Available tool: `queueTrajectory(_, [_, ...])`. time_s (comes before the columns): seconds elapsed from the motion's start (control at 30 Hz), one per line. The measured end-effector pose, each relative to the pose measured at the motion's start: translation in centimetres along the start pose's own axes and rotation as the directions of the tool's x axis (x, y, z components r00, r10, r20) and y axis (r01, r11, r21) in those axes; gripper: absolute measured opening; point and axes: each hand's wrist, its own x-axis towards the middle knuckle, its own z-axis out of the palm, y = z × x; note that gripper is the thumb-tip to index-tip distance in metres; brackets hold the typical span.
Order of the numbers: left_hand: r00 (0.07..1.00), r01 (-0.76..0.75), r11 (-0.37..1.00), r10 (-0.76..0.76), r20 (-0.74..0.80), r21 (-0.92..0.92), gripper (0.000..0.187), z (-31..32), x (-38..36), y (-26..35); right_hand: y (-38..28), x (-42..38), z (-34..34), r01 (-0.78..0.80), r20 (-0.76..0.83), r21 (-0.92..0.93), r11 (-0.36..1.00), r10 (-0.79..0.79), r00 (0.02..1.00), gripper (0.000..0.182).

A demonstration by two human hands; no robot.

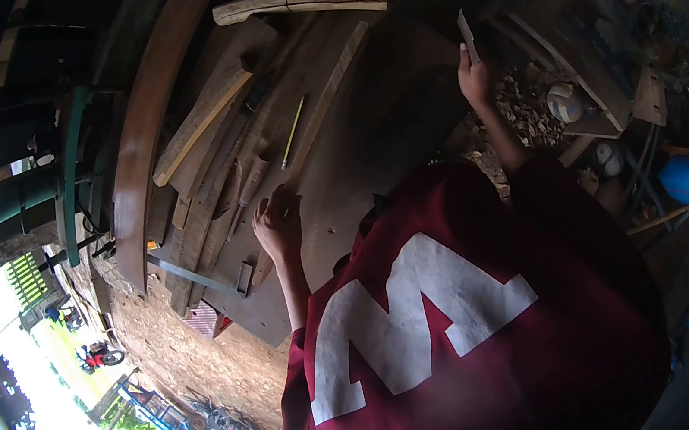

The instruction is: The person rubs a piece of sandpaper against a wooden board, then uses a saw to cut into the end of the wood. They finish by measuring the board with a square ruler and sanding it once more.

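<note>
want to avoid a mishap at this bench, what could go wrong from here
The right hand holds a thin flat piece out toward the dry leaves; dropped, it might get lost there. The left hand is near the yellow pencil and might knock it. The boards lie at mixed angles, so one might shift if bumped.

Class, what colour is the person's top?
The top is dark red with pale lettering, best in the head view.
</note>
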Motion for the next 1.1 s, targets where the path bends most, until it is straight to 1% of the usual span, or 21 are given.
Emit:
queueTrajectory(0.03, [1.000, -0.004, 1.000, 0.004, -0.008, -0.002, 0.026, 0.5, -0.1, -0.5, 0.1, -0.1, -0.3, -0.007, 0.001, -0.007, 1.000, 0.007, 1.000, 0.040])
queueTrajectory(0.1, [0.999, -0.028, 0.999, 0.030, -0.039, 0.045, 0.025, 2.1, -0.4, -1.8, 0.0, 0.0, 0.1, 0.033, -0.023, 0.086, 0.996, -0.031, 0.999, 0.040])
queueTrajectory(0.13, [0.995, -0.049, 0.995, 0.056, -0.077, 0.089, 0.025, 2.6, -0.4, -2.4, 0.3, 0.1, 0.4, -0.154, 0.117, 0.046, 0.987, 0.147, 0.982, 0.040])
queueTrajectory(0.17, [0.996, -0.048, 0.994, 0.056, -0.076, 0.094, 0.025, 2.7, -0.5, -3.1, 0.4, 0.0, 0.6, -0.156, 0.120, 0.049, 0.986, 0.150, 0.981, 0.040])
queueTrajectory(0.23, [0.999, -0.046, 0.994, 0.046, 0.001, 0.094, 0.023, 2.0, 0.0, -2.6, 0.7, 0.0, 0.8, -0.072, 0.023, 0.085, 0.994, 0.071, 0.997, 0.042])
queueTrajectory(0.33, [0.999, -0.032, 0.999, 0.032, 0.013, 0.011, 0.024, 0.7, 0.5, -1.5, 2.2, 0.2, 2.1, -0.014, -0.029, 0.097, 0.995, 0.017, 0.999, 0.042])
queueTrajectory(0.37, [0.999, -0.039, 0.997, 0.037, 0.031, 0.064, 0.025, 0.2, 0.7, -1.0, 2.4, 0.3, 2.0, -0.015, -0.015, 0.089, 0.996, 0.017, 1.000, 0.042])
queueTrajectory(0.43, [0.999, -0.015, 0.998, 0.012, 0.036, 0.063, 0.025, -0.1, 0.6, -0.7, 0.8, 0.3, 0.5, -0.178, 0.172, 0.041, 0.983, 0.169, 0.970, 0.042])
queueTrajectory(0.47, [0.999, -0.009, 0.998, 0.006, 0.041, 0.067, 0.025, 0.5, 0.6, -1.4, 0.8, 0.2, 0.6, -0.182, 0.180, 0.039, 0.983, 0.172, 0.968, 0.042])
queueTrajectory(0.53, [0.995, -0.096, 0.994, 0.097, -0.013, 0.055, 0.026, 2.2, 0.2, -3.0, 0.9, 0.2, 0.8, -0.165, 0.121, 0.142, 0.976, 0.148, 0.982, 0.042])
queueTrajectory(0.57, [0.995, -0.096, 0.994, 0.097, -0.011, 0.056, 0.026, 2.6, -0.1, -3.7, 1.2, 0.2, 1.0, -0.167, 0.122, 0.141, 0.976, 0.150, 0.981, 0.042])
queueTrajectory(0.63, [0.978, -0.202, 0.973, 0.206, -0.021, 0.113, 0.026, 2.6, 0.1, -3.6, 1.5, 0.3, 1.1, -0.061, 0.079, 0.116, 0.991, 0.052, 0.996, 0.042])
queueTrajectory(0.67, [0.955, -0.288, 0.935, 0.296, -0.010, 0.210, 0.027, 2.2, 0.1, -3.6, 1.6, 0.4, 1.2, -0.061, 0.076, 0.116, 0.991, 0.052, 0.996, 0.042])
queueTrajectory(0.73, [0.946, -0.314, 0.925, 0.323, -0.009, 0.214, 0.028, 1.1, 0.5, -2.4, 1.5, 0.3, 1.1, 0.007, 0.024, 0.149, 0.989, -0.011, 1.000, 0.041])
queueTrajectory(0.77, [0.938, -0.338, 0.915, 0.347, -0.004, 0.220, 0.029, 0.6, 0.6, -1.9, 1.7, 0.3, 1.0, 0.004, 0.022, 0.146, 0.989, -0.007, 1.000, 0.041])
queueTrajectory(0.83, [0.937, -0.344, 0.912, 0.349, 0.016, 0.225, 0.030, 0.0, 0.8, -1.5, 1.5, 0.4, 1.0, -0.045, 0.087, 0.108, 0.993, 0.036, 0.996, 0.040])
queueTrajectory(0.87, [0.939, -0.335, 0.914, 0.343, 0.007, 0.229, 0.028, -0.1, 0.9, -1.4, 1.4, 0.3, 1.0, -0.045, 0.087, 0.111, 0.993, 0.035, 0.996, 0.040])
queueTrajectory(0.93, [0.941, -0.327, 0.915, 0.338, -0.007, 0.236, 0.027, 0.6, 1.0, -2.1, 0.5, 0.2, 0.5, -0.119, 0.111, 0.128, 0.985, 0.105, 0.988, 0.038])
queueTrajectory(0.97, [0.960, -0.275, 0.941, 0.281, -0.004, 0.198, 0.025, 1.9, 0.7, -3.5, 0.7, 0.3, 0.7, -0.119, 0.111, 0.130, 0.984, 0.105, 0.988, 0.038])
queueTrajectory(1.0, [0.975, -0.221, 0.962, 0.223, 0.002, 0.159, 0.024, 2.2, 0.7, -3.4, 1.0, 0.4, 0.9, -0.070, 0.080, 0.140, 0.988, 0.059, 0.995, 0.038])
queueTrajectory(1.1, [0.982, -0.185, 0.978, 0.180, 0.057, 0.098, 0.021, 1.5, 1.0, -2.9, 1.0, 0.2, 0.9, 0.011, 0.007, 0.176, 0.984, -0.013, 1.000, 0.037])
